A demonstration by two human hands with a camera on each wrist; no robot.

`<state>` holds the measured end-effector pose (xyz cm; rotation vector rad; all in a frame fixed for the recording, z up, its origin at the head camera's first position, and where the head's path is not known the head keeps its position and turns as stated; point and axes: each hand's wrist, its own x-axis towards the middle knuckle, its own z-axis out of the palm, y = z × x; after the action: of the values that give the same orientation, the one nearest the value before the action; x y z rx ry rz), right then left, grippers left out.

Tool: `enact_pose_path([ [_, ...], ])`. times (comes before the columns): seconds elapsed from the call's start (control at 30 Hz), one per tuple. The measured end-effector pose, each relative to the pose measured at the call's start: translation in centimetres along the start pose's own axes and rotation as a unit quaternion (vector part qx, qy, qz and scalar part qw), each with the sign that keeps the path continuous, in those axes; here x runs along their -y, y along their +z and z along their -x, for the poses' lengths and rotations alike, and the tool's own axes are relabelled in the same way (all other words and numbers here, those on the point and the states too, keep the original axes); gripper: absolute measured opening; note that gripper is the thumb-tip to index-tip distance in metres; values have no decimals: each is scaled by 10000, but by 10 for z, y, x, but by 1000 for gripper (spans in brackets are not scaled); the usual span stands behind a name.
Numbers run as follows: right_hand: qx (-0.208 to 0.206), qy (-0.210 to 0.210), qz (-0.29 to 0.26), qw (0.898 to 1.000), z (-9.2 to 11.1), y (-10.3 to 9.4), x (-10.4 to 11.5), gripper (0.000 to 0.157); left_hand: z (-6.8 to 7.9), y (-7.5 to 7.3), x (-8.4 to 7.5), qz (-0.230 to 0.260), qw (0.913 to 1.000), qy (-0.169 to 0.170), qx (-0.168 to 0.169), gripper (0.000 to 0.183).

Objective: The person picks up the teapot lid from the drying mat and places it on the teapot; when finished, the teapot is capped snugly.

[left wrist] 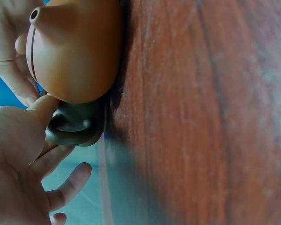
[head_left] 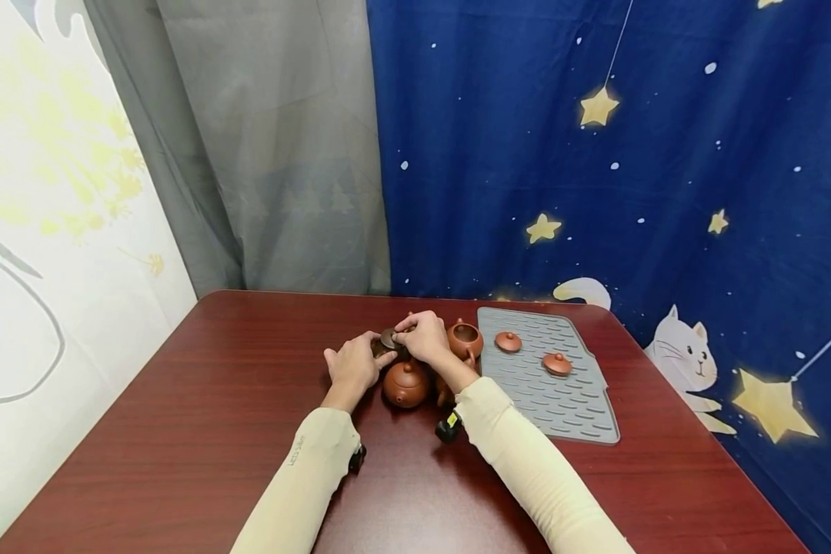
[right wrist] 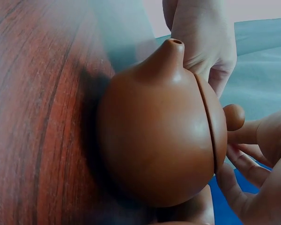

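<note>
A dark brown teapot [left wrist: 77, 123] stands between both hands, its handle showing in the left wrist view. My left hand [head_left: 355, 365] holds it from the left, thumb and forefinger about its sides. With thumb and fingers, my right hand [head_left: 422, 338] pinches the dark lid [head_left: 389, 337] at the teapot's top. Just in front sits a reddish-brown teapot [head_left: 406, 386] with its lid on; it hides part of the dark one in both wrist views.
A lidless reddish teapot [head_left: 465, 335] stands right of my right hand, and another clay piece [head_left: 444, 391] is partly covered by that wrist. Two reddish lids [head_left: 508, 342] [head_left: 557, 363] lie on a grey ribbed mat [head_left: 547, 412] at the right. Curtains hang behind the table [head_left: 263, 369].
</note>
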<state>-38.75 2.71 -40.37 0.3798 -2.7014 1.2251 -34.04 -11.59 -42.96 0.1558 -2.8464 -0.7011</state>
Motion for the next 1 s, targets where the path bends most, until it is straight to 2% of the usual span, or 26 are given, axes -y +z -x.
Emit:
enact_pose_path([
  [0.3, 40, 59, -29, 10000, 1, 0, 0, 4, 1, 0, -1, 6, 10000, 8, 26, 55],
  [0.63, -21, -183, 20, 9998, 1, 1, -1, 6, 1, -2, -2, 116, 9999, -54, 68, 54],
  [1.0, 0, -302, -32, 9995, 5, -5, -2, 11, -5, 0, 1, 176, 9997, 100, 138, 53],
])
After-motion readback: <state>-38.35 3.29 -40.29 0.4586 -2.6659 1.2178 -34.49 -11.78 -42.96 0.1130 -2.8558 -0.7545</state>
